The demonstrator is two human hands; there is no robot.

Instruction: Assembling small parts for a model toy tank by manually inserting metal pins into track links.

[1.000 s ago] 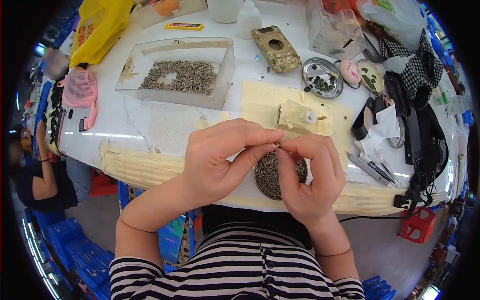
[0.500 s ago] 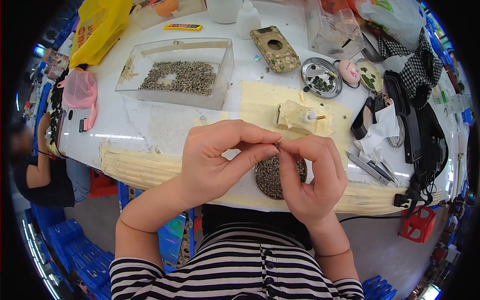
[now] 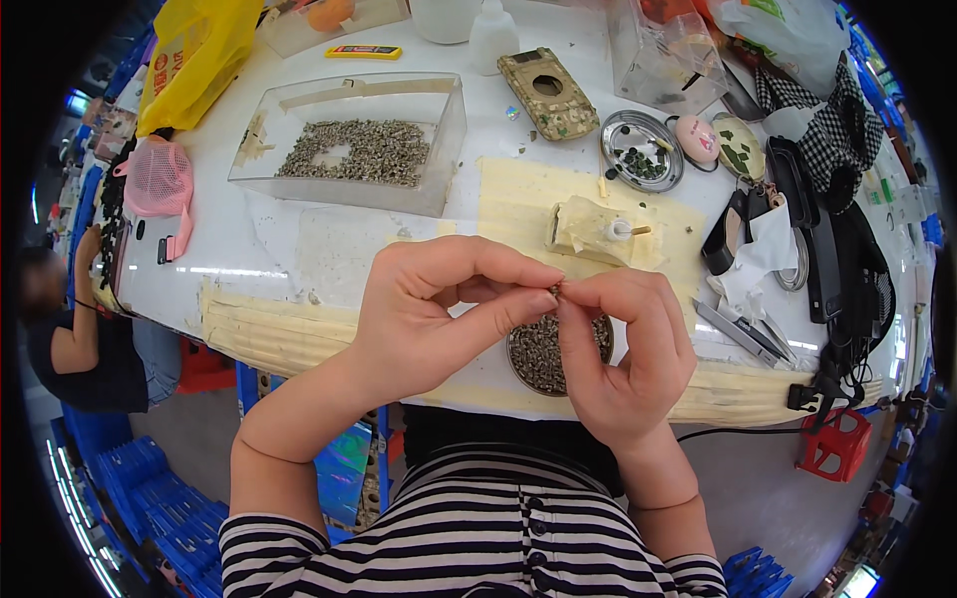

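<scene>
My left hand (image 3: pixel 424 314) and my right hand (image 3: pixel 630 349) meet fingertip to fingertip over the near edge of the table. Thumb and forefinger of each are pinched together around something tiny, mostly hidden by the fingertips. Below them stands a round dish filled with small grey-brown pieces (image 3: pixel 538 357), partly covered by my right hand. Just beyond my hands lies a block wrapped in cream tape (image 3: pixel 583 231), with a white nozzle-like tip (image 3: pixel 619 230) on it.
A clear box (image 3: pixel 399 202) holding similar pieces (image 3: pixel 389 149) stands far left. Behind are a camouflage-patterned case (image 3: pixel 548 95), a white bottle (image 3: pixel 494 40) and a metal dish (image 3: pixel 643 184) with dark green bits. Tweezers (image 3: pixel 743 334) lie right. Another person (image 3: pixel 85 349) sits far left.
Both hands stay pinched together in almost the same place. Only slight finger shifts show; the objects on the table keep their places.
</scene>
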